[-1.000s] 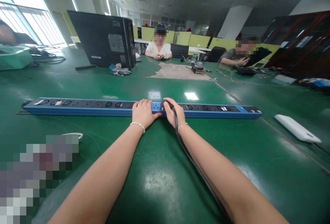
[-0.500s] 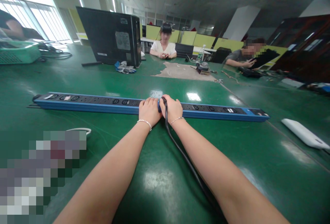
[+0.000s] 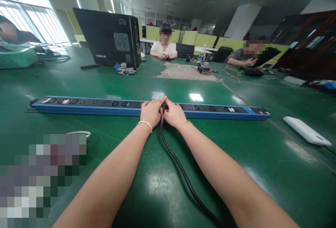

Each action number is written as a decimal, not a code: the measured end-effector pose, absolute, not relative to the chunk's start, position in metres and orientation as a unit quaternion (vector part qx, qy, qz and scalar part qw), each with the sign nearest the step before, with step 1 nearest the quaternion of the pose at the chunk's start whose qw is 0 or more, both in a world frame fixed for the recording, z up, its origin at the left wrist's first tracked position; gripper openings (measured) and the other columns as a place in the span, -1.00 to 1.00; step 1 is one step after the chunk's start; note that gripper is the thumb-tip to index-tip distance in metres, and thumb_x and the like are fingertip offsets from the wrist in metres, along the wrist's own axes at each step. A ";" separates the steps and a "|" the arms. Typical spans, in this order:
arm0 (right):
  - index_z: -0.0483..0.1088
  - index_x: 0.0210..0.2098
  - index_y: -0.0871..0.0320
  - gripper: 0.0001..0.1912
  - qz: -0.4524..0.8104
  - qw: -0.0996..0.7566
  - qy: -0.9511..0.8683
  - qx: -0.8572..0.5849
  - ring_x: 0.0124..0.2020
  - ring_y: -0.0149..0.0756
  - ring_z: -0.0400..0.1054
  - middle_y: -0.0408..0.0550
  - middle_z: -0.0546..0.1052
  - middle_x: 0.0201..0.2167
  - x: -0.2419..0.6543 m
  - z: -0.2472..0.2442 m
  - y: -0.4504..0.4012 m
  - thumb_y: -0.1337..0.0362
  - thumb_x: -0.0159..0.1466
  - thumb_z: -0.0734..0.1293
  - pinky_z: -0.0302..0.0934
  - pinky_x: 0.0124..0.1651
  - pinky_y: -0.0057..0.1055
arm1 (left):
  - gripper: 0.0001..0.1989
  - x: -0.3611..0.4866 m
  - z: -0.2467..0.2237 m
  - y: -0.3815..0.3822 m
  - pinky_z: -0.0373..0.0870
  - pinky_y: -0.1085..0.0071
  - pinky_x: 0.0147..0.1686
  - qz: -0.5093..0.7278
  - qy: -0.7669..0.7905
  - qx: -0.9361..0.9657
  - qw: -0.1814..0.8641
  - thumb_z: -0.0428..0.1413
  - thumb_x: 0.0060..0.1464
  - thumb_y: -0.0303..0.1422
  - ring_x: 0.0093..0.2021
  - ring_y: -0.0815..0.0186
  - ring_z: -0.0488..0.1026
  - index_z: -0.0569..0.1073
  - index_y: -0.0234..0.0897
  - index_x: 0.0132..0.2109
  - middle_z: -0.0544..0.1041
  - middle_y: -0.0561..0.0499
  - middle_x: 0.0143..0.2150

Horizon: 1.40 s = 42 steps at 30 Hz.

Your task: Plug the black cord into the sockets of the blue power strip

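A long blue and black power strip lies across the green table in front of me, its row of sockets facing up. At its middle, a black plug shows between my two hands. My left hand closes on the plug from the left and rests against the strip. From the other side my right hand grips it too, and the fingertips of both hands meet above it. The plug's front end is hidden by my fingers. Its thick black cable curves down toward me between my forearms.
A black computer tower stands behind the strip, with gloves beside it. A green basket and cables are far left. A white device lies right. Two people sit across the table; another person's arm shows at left. Lower left is pixelated.
My left fingers have come over to the plug and now meet my right fingertips above it. The cable has swung left, away from my right wrist. The view has shifted slightly.
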State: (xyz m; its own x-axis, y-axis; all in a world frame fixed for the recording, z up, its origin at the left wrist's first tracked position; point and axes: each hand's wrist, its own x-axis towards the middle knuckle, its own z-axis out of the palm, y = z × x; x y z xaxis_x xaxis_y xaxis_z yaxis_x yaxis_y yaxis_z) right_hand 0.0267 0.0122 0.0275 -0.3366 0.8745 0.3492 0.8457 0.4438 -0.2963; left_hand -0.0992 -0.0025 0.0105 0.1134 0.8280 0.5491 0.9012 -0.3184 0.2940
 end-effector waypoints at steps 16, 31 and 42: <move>0.29 0.14 0.19 -0.49 -0.041 0.248 -0.849 -0.465 0.24 -0.16 0.10 -0.02 0.30 0.20 0.081 0.001 0.007 0.34 0.18 0.20 -0.04 0.28 -0.09 | -0.71 -0.094 0.014 0.001 0.21 0.23 0.01 -0.310 -0.595 -0.740 0.050 -0.04 0.19 -0.29 -0.07 0.23 0.47 0.37 -0.04 0.05 0.58 0.02 -0.11; 0.29 0.14 0.12 -0.48 -0.027 0.273 -0.846 -0.457 0.25 -0.23 0.09 -0.08 0.31 0.20 0.083 -0.003 0.006 0.38 0.18 0.19 -0.06 0.27 -0.14 | -0.64 -0.153 0.018 0.009 0.38 0.37 -0.15 -0.515 -0.642 -0.566 0.031 -0.01 0.14 -0.23 -0.19 0.28 0.50 0.34 -0.16 0.07 0.55 0.00 -0.12; 0.31 0.13 0.12 -0.49 -0.018 0.280 -0.845 -0.455 0.23 -0.23 0.10 -0.09 0.31 0.20 0.083 -0.004 0.008 0.37 0.18 0.19 -0.05 0.26 -0.14 | -0.65 -0.208 0.015 0.000 0.37 0.29 -0.03 -0.419 -0.643 -0.641 0.016 0.05 0.07 -0.26 -0.10 0.24 0.50 0.43 -0.20 0.01 0.56 -0.03 -0.08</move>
State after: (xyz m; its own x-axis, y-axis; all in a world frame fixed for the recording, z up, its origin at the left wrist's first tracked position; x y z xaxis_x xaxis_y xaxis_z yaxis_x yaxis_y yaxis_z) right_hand 0.0827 0.0081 -0.0037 -0.4294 0.7589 0.4896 0.7792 0.5854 -0.2239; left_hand -0.2080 0.0004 0.0151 -0.1788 0.8103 0.5580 0.8374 -0.1724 0.5186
